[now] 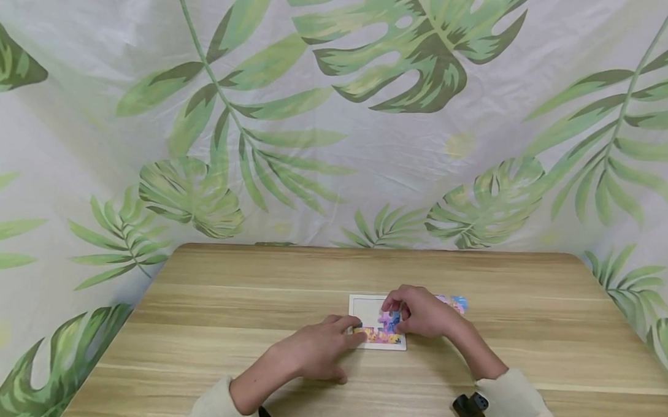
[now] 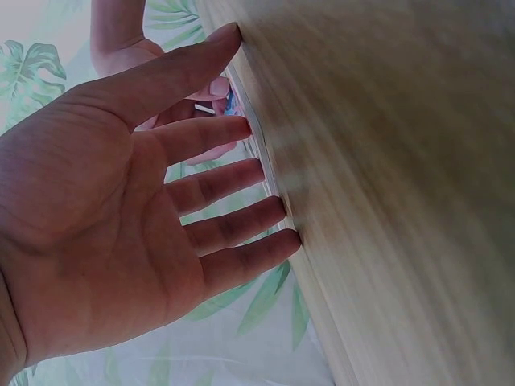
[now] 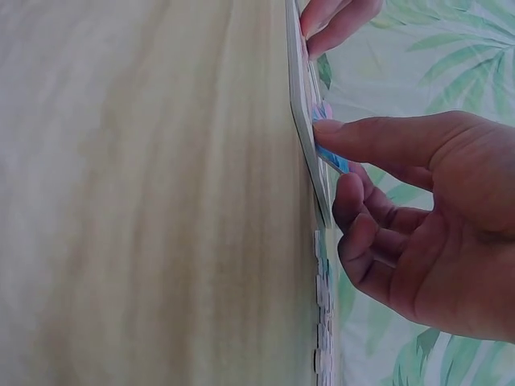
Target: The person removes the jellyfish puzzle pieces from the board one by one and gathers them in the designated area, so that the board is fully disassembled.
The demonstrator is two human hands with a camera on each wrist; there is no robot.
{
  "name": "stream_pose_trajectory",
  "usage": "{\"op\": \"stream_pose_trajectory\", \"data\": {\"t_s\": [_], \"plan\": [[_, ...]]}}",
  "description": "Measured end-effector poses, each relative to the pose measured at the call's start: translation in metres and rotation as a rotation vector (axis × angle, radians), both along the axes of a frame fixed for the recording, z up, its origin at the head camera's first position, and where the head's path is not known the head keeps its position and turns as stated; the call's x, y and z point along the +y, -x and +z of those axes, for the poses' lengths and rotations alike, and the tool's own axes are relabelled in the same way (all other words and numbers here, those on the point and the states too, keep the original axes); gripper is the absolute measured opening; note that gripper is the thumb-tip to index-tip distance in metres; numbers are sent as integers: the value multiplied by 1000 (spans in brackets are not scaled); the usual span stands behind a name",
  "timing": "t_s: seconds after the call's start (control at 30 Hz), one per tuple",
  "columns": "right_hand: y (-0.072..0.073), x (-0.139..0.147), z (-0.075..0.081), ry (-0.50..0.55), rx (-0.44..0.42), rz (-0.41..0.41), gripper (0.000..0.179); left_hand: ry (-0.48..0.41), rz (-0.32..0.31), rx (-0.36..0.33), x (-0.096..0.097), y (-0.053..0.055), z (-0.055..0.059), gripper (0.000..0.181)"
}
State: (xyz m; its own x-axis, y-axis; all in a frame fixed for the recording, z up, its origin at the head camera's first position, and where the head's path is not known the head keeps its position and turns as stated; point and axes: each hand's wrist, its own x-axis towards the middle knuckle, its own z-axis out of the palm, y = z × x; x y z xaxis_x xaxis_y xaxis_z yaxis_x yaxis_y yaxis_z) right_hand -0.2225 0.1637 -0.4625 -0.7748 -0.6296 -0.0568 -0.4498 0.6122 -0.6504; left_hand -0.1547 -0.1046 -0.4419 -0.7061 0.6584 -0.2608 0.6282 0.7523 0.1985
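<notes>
Two bare hands work over a small picture puzzle on a wood-grain table [image 1: 225, 327], its white tray [image 1: 366, 306] serving as the centre of the clock. The right hand [image 1: 425, 313], reaching in from 3 o'clock, pinches a pink-and-blue puzzle piece [image 1: 389, 321] between thumb and finger, holding it within the tray's 3 o'clock side; the right wrist view shows the thumb on its blue face, the piece tilted and the remaining fingers curled toward the palm. Whether it is a single piece or several joined cannot be told. The left hand [image 1: 320, 349] stretches in from 8 o'clock, its fingers straight and spread, gripping nothing, with two fingertips over the tray's 9 o'clock edge and the thumb lower down, near the table surface. A strip of yellow and pink pieces [image 1: 381, 338] fills the 6 o'clock side of the tray, while pale backing shows toward 11 o'clock. More loose pieces [image 1: 455, 302] lie on the table outside the tray, between 2 and 3 o'clock, partly hidden behind the right hand. Cream sleeves [image 1: 517, 402] cover both forearms, and a leaf-print cloth [image 1: 121, 133] hangs beyond the table at 12 o'clock.
</notes>
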Motion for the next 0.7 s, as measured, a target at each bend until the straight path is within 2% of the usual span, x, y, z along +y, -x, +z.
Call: {"op": "stream_pose_trajectory", "data": {"t_s": [0.23, 0.7], "plan": [[-1, 2, 1, 36, -19, -6, 21, 0, 3, 7, 0, -1, 0, 76], [1, 4, -2, 67, -3, -30, 14, 0, 0, 10, 0, 0, 0, 75]]}}
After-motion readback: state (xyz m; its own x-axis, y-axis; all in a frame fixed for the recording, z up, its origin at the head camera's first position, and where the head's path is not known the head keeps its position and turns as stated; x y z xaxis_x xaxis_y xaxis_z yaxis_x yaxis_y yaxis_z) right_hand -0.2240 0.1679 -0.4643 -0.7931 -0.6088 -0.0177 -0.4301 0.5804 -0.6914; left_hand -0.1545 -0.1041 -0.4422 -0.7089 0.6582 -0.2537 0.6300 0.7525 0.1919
